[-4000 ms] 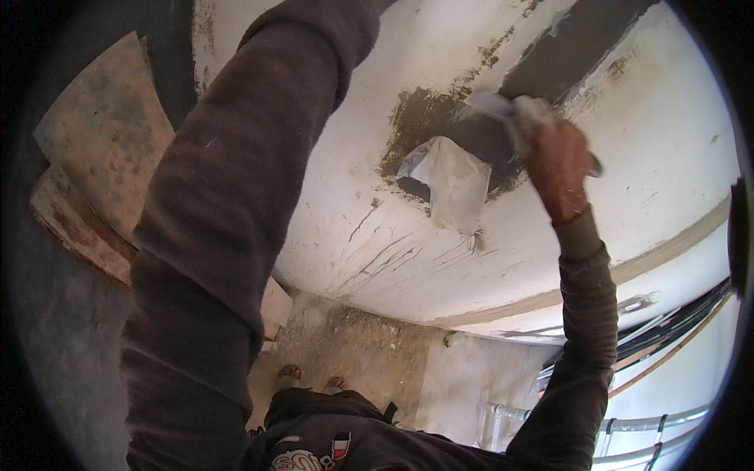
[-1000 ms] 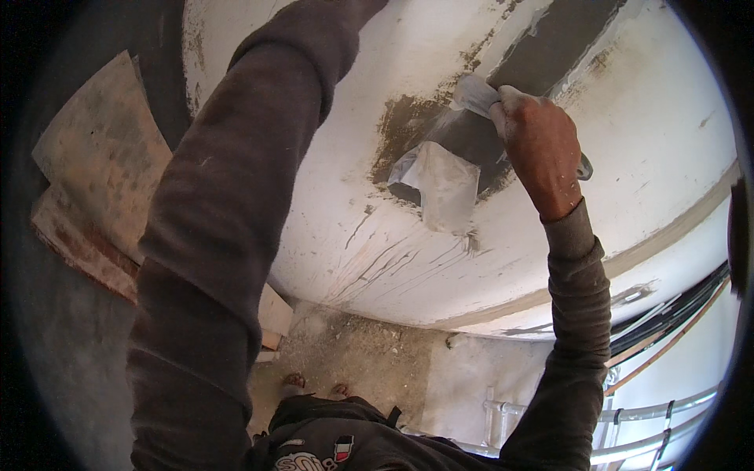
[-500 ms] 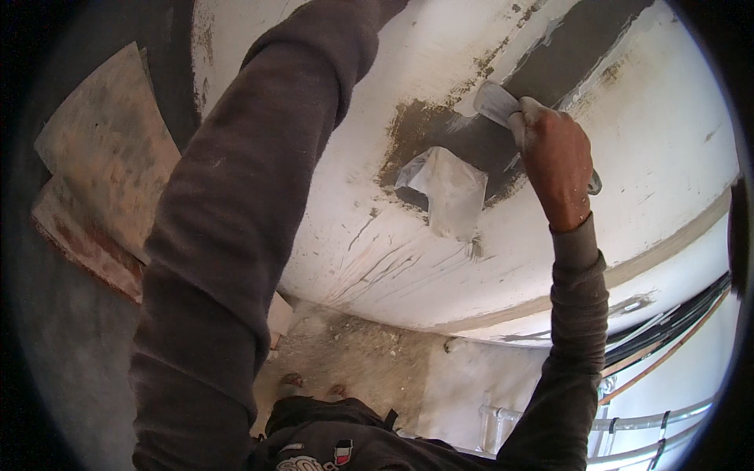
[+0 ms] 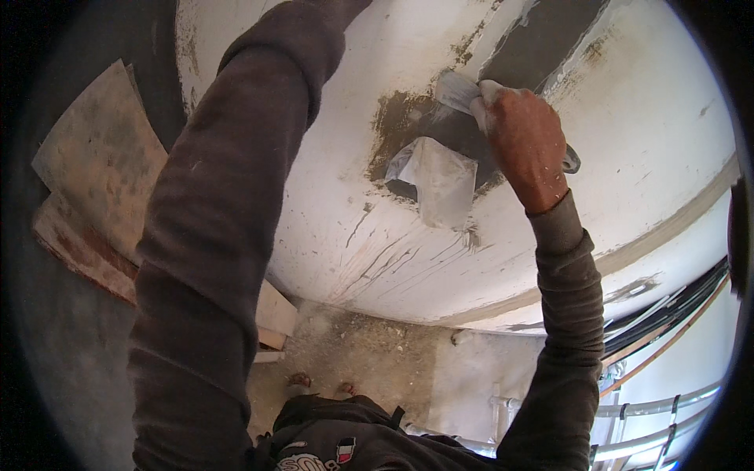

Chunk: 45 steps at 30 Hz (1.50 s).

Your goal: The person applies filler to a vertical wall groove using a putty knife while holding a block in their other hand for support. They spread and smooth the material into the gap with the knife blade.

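My right hand (image 4: 522, 141) grips a putty knife, whose pale blade (image 4: 457, 92) rests against a dark grey patch (image 4: 452, 125) on the white wall (image 4: 636, 133); the knife's handle end pokes out right of my fist. Just below the blade, a crumpled translucent plastic piece (image 4: 440, 180) covers part of the patch. A dark grey strip (image 4: 538, 43) runs up from the patch toward the upper right. My raised left arm crosses the left half of the view, and my left hand (image 4: 352, 9) reaches to the top edge, its fingers out of sight.
Worn boards (image 4: 94, 149) lie at the left on a dark grey surface. The dusty floor (image 4: 353, 353) shows below the wall, around my feet. At lower right are bundled black cables (image 4: 683, 306), plastic pipes (image 4: 652, 408) and a wooden pole (image 4: 671, 341). A board edge (image 4: 275, 314) shows beside my left forearm.
My right hand and the putty knife have shifted slightly left in view, along with the wall, as the view moves a little. My left arm stays raised.
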Tool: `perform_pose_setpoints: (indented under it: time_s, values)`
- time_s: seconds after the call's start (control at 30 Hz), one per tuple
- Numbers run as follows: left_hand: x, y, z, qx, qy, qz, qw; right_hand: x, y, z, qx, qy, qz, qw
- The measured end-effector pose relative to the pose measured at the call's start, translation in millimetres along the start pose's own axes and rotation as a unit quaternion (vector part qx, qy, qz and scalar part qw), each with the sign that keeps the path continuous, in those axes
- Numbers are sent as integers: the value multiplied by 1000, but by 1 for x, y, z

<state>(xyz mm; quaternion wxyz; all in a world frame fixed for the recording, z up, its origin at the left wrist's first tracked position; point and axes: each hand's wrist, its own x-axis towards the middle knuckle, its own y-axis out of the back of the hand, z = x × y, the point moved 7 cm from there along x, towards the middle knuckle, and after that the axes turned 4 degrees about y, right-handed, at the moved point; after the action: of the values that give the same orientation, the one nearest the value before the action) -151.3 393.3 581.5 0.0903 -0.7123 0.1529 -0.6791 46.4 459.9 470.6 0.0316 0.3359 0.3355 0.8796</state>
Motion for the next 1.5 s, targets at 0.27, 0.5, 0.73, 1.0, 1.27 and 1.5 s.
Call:
perform_pose_setpoints:
  time_s: [0.27,0.5,0.73,1.0,1.27,1.5]
  values:
    - [-1,-1,2,0,-4,8,1000,-1,-4,-11,1,17,32,999]
    - [-3,0,6,-19,-25,34,999,-6,6,7,23,-56,-39,997]
    - [-1,3,-1,-14,-13,27,999,-3,6,-6,43,-6,14,999]
    - [0,-1,2,-23,1,0,1000,1,-14,-37,48,30,32,998]
    - [-1,3,0,-38,-11,3,999,-2,20,17,11,-103,-5,995]
    - [-1,3,4,-51,-20,32,998,7,32,13,-26,-95,0,995]
